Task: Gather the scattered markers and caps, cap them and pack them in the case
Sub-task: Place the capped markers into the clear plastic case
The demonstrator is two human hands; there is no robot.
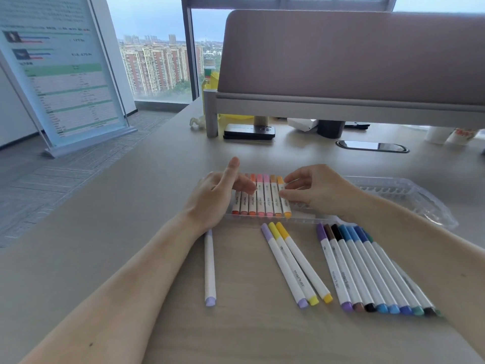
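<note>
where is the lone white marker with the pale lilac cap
Head view: the lone white marker with the pale lilac cap lies on the beige table, just below the left hand, left of the three lilac and yellow markers.

Your pale beige desk carries a clear plastic case, loose white-barrelled markers and a flat black box

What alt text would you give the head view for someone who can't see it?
A left hand and right hand touch a row of markers in a clear case on a desk. Other capped markers lie loose in front.
</note>
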